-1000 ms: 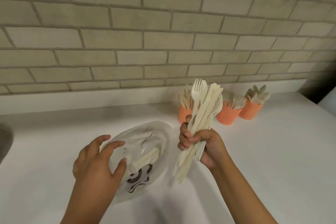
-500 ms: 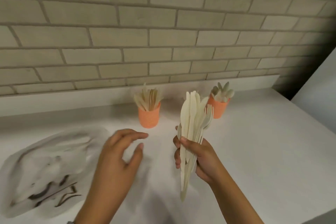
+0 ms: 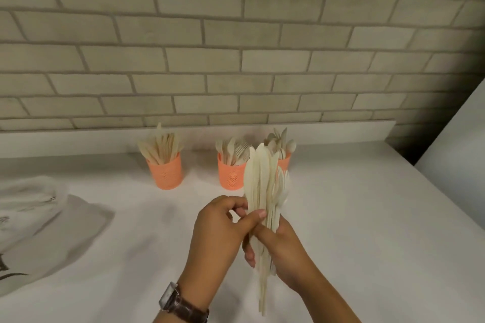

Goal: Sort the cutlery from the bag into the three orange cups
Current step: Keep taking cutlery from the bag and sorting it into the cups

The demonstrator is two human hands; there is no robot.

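Here the right hand (image 3: 286,252) grips a cutlery bundle (image 3: 262,191) upright, hiding part of the rightmost orange cup (image 3: 284,162); the left hand (image 3: 220,228) pinches the bundle; the bag (image 3: 39,228) lies left of it.

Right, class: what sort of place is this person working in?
Probably a kitchen or pantry counter: a white worktop against a brick-tile wall, with orange cups of disposable cutlery at the back.

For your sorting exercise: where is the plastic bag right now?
In the head view the plastic bag lies flat on the white counter at the far left, left of the leftmost orange cup and away from both hands.
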